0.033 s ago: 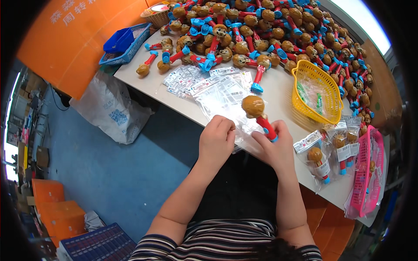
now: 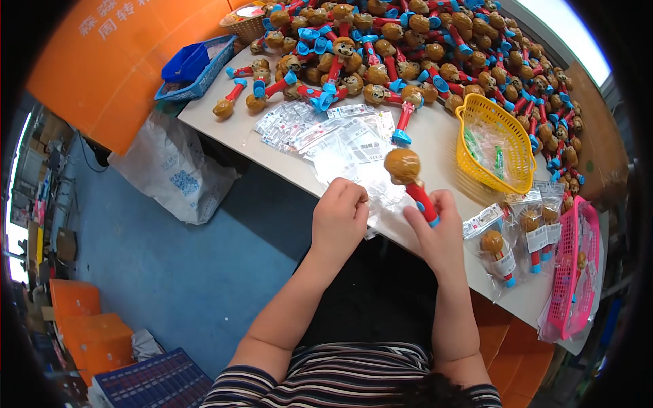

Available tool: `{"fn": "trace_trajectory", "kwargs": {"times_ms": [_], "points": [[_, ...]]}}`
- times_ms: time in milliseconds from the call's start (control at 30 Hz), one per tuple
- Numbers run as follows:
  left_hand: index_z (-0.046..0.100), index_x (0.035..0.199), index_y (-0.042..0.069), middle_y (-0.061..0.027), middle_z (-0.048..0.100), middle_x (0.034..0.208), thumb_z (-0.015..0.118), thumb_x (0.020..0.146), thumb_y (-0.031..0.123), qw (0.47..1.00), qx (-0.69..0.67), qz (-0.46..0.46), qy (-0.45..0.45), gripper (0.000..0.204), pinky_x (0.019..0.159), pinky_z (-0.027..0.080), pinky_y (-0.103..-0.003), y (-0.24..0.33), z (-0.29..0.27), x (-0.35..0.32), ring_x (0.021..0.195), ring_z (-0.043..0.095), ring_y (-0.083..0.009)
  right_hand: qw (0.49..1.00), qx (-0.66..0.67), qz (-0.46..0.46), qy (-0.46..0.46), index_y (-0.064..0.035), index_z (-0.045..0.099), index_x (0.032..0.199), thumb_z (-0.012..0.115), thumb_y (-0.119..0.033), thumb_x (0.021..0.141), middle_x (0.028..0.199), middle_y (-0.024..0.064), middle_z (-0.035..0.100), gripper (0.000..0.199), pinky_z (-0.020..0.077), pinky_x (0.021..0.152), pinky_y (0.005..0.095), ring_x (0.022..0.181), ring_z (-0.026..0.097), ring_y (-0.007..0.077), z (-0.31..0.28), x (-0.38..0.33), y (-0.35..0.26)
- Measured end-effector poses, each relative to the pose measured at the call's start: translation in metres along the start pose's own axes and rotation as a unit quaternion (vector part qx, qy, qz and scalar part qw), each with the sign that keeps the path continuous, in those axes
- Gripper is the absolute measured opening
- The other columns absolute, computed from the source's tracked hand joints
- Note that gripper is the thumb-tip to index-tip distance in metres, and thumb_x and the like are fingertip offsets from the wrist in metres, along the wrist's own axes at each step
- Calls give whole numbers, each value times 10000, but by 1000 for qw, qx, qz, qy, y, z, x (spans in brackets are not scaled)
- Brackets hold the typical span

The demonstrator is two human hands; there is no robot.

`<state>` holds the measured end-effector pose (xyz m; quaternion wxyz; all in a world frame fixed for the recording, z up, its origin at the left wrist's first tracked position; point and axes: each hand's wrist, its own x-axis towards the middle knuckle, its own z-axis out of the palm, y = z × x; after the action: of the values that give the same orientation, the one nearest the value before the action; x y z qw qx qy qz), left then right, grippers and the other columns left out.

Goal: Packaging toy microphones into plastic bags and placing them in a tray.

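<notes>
My right hand (image 2: 441,231) is wrapped around a toy figure (image 2: 423,202) with a brown round head, a red body and a blue foot, held head away from me. To its left, my left hand (image 2: 340,216) is closed, fingertips pinching the edge of a clear plastic bag (image 2: 389,205) by the table's near edge. The bag's outline blurs into shiny plastic beneath. Just beyond lie flat printed clear bags (image 2: 354,146), loosely stacked. One loose toy figure (image 2: 404,122) lies past them.
A big heap of similar toys (image 2: 408,51) covers the far table. A yellow basket (image 2: 493,146) holds clear packets. Bagged toys (image 2: 500,255) lie at right beside a pink basket (image 2: 570,272). Blue trays (image 2: 197,71) sit at the far left corner; a white sack (image 2: 177,173) is below.
My right hand and the toy figure have shifted slightly to the right. The plastic near my hands has moved a little. My left hand stays almost in place.
</notes>
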<state>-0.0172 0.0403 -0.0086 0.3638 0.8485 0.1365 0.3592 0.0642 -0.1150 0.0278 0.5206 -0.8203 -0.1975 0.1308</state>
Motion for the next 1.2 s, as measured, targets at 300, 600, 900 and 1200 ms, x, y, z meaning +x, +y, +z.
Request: {"fn": "trace_trajectory", "kwargs": {"times_ms": [300, 600, 900, 1200], "points": [[580, 841, 5, -58, 569, 789, 642, 770, -29, 993, -92, -80, 0, 100, 529, 443, -223, 19, 14, 12, 590, 552, -98, 988, -93, -126, 0, -19, 539, 950, 694, -115, 835, 756, 80, 571, 216, 422, 588, 277, 649, 527, 147, -27, -33, 14], [567, 845, -1, -21, 570, 711, 627, 792, -1, 986, -119, -118, 8, 80, 523, 416, -196, 21, 11, 16, 576, 523, -51, 906, -223, -354, 72, -39, 657, 933, 796, -68, 690, 811, 112, 619, 281, 493, 578, 317, 690, 620, 279, -24, -37, 28], [585, 847, 6, -37, 575, 697, 657, 790, 25, 991, -73, -97, -49, 93, 532, 436, -218, 17, 10, 10, 561, 528, -76, 973, -23, -182, 138, 9, 648, 963, 759, -52, 780, 856, 67, 654, 222, 457, 663, 228, 729, 577, 105, -19, -43, 24], [579, 869, -1, -50, 608, 727, 661, 818, 23, 991, -90, -84, -48, 100, 548, 462, -219, 14, 15, 9, 592, 571, -80, 971, -38, -195, 132, 5, 666, 965, 780, -72, 763, 757, 89, 623, 244, 447, 578, 251, 629, 567, 146, -8, -43, 26]]}}
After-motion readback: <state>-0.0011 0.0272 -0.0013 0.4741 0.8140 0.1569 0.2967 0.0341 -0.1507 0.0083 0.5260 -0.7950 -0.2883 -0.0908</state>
